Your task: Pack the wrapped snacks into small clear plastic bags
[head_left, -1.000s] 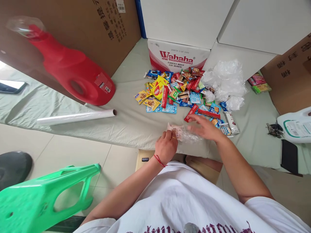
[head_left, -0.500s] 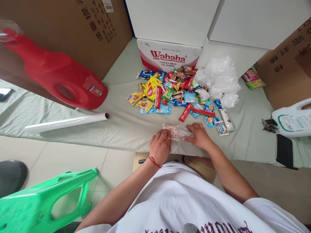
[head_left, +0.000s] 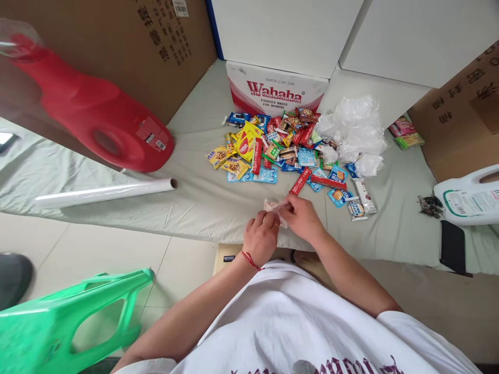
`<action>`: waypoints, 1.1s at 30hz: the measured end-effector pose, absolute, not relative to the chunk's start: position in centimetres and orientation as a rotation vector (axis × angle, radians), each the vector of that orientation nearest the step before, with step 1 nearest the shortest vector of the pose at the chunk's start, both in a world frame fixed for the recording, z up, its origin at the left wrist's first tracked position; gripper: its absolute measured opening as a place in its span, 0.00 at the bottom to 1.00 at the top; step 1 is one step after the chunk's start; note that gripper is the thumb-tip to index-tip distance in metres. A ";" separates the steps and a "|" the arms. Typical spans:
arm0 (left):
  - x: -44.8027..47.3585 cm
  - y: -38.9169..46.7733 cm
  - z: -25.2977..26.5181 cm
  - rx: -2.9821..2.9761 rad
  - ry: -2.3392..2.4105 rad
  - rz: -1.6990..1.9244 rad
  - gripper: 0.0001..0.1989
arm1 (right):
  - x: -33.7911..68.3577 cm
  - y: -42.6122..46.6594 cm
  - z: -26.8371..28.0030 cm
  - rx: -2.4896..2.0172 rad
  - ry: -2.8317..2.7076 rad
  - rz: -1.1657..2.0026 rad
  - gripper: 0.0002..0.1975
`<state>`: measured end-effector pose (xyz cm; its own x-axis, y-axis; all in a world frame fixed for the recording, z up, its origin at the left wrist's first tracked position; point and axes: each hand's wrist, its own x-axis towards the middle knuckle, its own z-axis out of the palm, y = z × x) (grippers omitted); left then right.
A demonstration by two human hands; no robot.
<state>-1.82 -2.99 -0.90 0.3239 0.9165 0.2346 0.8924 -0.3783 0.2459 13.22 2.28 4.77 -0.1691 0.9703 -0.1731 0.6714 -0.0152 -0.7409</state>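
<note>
Near the front edge of the cloth-covered table, a small pinkish packet with clear plastic around it (head_left: pixel 272 204) lies between my hands. My left hand (head_left: pixel 260 238), with a red string at the wrist, has its fingers curled onto the packet's near left side. From the right, my right hand (head_left: pixel 304 217) pinches the packet and its plastic, hiding much of them. Just beyond my right fingertips lies a red snack bar (head_left: pixel 300 182). A heap of wrapped snacks (head_left: pixel 268 145) spreads behind it, with a yellow bag (head_left: pixel 246 143) on the left.
Crumpled clear plastic bags (head_left: pixel 356 130) sit right of the snacks, before a Wahaha carton (head_left: pixel 273 88) and white boxes. A white film roll (head_left: pixel 105 192) and large red jug (head_left: pixel 105 119) stand left. A black phone (head_left: pixel 452 245) and white bottle (head_left: pixel 473 195) are right.
My right hand has moved left over the packet, gathering the loose plastic that was stretched to the right. My left hand stays on the packet with its fingers more curled.
</note>
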 end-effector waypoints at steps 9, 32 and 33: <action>-5.5 -2.3 -1.9 1.754 1.677 1.071 0.21 | 10.4 2.2 2.7 -1.739 -2.191 0.750 0.10; 4.9 -4.5 -2.3 2.261 0.810 1.161 0.35 | 19.1 -6.3 -0.5 -1.475 -0.569 1.530 0.28; 4.8 -4.4 -2.3 2.225 0.793 1.181 0.35 | 19.1 -6.2 -0.6 -1.476 -0.543 1.533 0.29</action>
